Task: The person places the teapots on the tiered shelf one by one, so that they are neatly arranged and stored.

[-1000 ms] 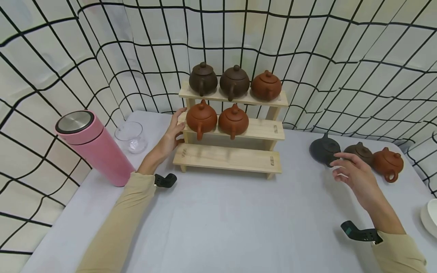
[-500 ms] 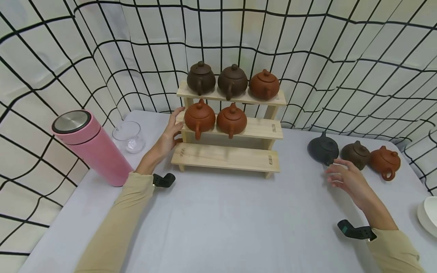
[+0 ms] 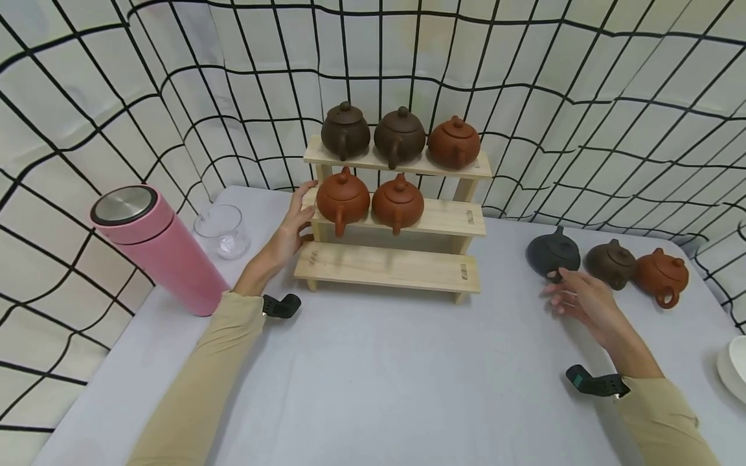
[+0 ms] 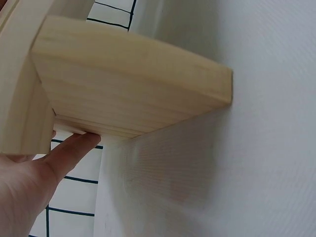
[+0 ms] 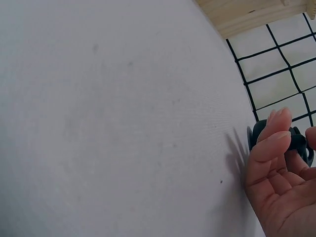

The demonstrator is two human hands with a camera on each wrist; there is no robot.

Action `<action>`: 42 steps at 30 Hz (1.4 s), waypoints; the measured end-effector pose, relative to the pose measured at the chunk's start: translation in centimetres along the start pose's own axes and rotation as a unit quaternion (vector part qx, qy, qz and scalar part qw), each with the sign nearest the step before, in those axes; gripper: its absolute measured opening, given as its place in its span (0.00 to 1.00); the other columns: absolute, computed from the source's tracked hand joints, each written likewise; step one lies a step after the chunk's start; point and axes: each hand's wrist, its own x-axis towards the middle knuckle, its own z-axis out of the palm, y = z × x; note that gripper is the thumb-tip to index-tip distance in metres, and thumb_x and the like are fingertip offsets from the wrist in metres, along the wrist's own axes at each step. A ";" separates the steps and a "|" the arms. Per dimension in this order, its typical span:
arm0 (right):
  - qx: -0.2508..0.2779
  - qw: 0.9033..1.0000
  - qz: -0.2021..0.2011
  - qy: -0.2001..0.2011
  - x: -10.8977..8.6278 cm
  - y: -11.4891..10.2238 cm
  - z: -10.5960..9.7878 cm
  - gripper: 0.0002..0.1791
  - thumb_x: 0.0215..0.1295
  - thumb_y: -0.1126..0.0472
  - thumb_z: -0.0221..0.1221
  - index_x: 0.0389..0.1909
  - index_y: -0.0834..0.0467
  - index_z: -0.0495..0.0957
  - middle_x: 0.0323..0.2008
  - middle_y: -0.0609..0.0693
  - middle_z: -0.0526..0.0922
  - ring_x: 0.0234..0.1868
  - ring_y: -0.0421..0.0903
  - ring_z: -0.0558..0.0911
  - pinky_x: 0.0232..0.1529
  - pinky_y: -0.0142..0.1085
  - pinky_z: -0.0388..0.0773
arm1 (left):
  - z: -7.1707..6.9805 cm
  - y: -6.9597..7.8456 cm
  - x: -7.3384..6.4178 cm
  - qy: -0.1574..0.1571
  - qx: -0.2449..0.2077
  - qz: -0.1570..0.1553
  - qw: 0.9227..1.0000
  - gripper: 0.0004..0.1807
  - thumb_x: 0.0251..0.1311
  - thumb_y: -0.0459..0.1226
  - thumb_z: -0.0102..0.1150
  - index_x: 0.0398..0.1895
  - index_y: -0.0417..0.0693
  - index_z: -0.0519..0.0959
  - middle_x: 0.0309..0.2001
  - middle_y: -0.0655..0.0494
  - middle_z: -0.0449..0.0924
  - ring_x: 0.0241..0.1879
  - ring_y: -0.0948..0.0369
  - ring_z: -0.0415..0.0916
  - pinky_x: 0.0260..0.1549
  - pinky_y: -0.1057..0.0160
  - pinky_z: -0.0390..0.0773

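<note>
My left hand point(image 3: 287, 230) holds the left end of a three-tier wooden display stand point(image 3: 387, 266), its fingers point(image 4: 74, 150) reaching behind an upright in the left wrist view. Two orange-red teapots point(image 3: 342, 197) sit on the middle tier, beside that hand. Two dark brown teapots point(image 3: 399, 137) and a reddish-brown teapot point(image 3: 454, 144) line the top tier. At the right, my right hand point(image 3: 588, 304) pinches the handle of a black teapot point(image 3: 552, 252) standing on the table. In the right wrist view, the fingers partly cover that handle point(image 5: 297, 142).
Right of the black teapot stand a brown teapot point(image 3: 610, 262) and an orange-red teapot point(image 3: 661, 275). A pink thermos point(image 3: 166, 252) and a clear glass cup point(image 3: 221, 233) are at the left. A white bowl point(image 3: 735, 369) shows at the right edge. Black wire mesh point(image 3: 379, 77) surrounds the table.
My right hand has moved left and closed its fingers at the black teapot's handle. The left hand stays on the stand, and the teapots have not moved.
</note>
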 end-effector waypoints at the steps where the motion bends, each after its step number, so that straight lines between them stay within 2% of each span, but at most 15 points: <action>1: 0.007 1.000 0.001 0.000 0.0 0.0 0.0 0.22 0.85 0.49 0.48 0.59 0.66 0.69 0.36 0.43 0.86 0.33 0.39 0.80 0.33 0.31 0.78 | 0.0 0.0 0.0 0.000 0.001 0.000 1.000 0.35 0.78 0.48 0.29 0.85 0.60 0.37 0.82 0.45 0.38 0.72 0.35 0.52 0.69 0.31 0.53; 8: 0.023 0.999 0.030 0.007 0.7 -0.3 0.1 0.22 0.85 0.48 0.46 0.55 0.64 0.72 0.34 0.44 0.86 0.32 0.39 0.79 0.32 0.31 0.78 | 0.0 0.1 0.1 -0.003 -0.003 0.002 1.000 0.35 0.79 0.47 0.28 0.85 0.60 0.37 0.81 0.44 0.40 0.71 0.36 0.53 0.68 0.32 0.54; 18: 0.096 0.994 0.050 -0.002 1.1 -0.7 -0.2 0.18 0.85 0.49 0.48 0.43 0.53 0.82 0.33 0.46 0.87 0.31 0.40 0.81 0.32 0.31 0.79 | 0.1 0.5 0.4 -0.003 -0.007 0.001 1.000 0.34 0.79 0.48 0.29 0.84 0.60 0.37 0.80 0.45 0.43 0.71 0.37 0.53 0.68 0.34 0.55; 22: 0.087 0.995 0.038 -0.009 1.0 -0.6 0.1 0.18 0.85 0.50 0.46 0.44 0.52 0.82 0.34 0.45 0.87 0.32 0.39 0.82 0.34 0.30 0.81 | 0.0 0.3 0.3 0.000 -0.008 -0.003 1.000 0.35 0.78 0.48 0.29 0.84 0.61 0.37 0.80 0.45 0.42 0.71 0.37 0.53 0.68 0.34 0.55; 26: 0.067 0.997 0.024 -0.001 1.0 -0.5 0.4 0.16 0.86 0.50 0.46 0.47 0.56 0.77 0.34 0.44 0.88 0.33 0.39 0.82 0.34 0.30 0.81 | 0.0 0.2 0.1 0.001 -0.006 -0.006 1.000 0.35 0.78 0.48 0.29 0.84 0.61 0.37 0.80 0.45 0.42 0.70 0.37 0.53 0.67 0.35 0.55; 34: 0.075 0.997 0.015 0.011 1.0 -0.3 0.6 0.17 0.86 0.51 0.45 0.45 0.61 0.74 0.37 0.45 0.86 0.34 0.38 0.79 0.34 0.28 0.80 | 0.1 0.0 -0.2 0.009 -0.004 -0.012 1.000 0.35 0.77 0.49 0.29 0.84 0.62 0.38 0.78 0.45 0.45 0.67 0.42 0.57 0.62 0.42 0.59; 42: 0.090 0.996 -0.005 0.027 0.0 -0.1 0.8 0.16 0.86 0.52 0.46 0.46 0.61 0.73 0.37 0.44 0.84 0.35 0.38 0.78 0.35 0.27 0.79 | 0.1 0.1 0.0 0.004 0.001 -0.004 1.000 0.35 0.77 0.48 0.28 0.84 0.61 0.38 0.79 0.44 0.45 0.68 0.40 0.55 0.64 0.38 0.58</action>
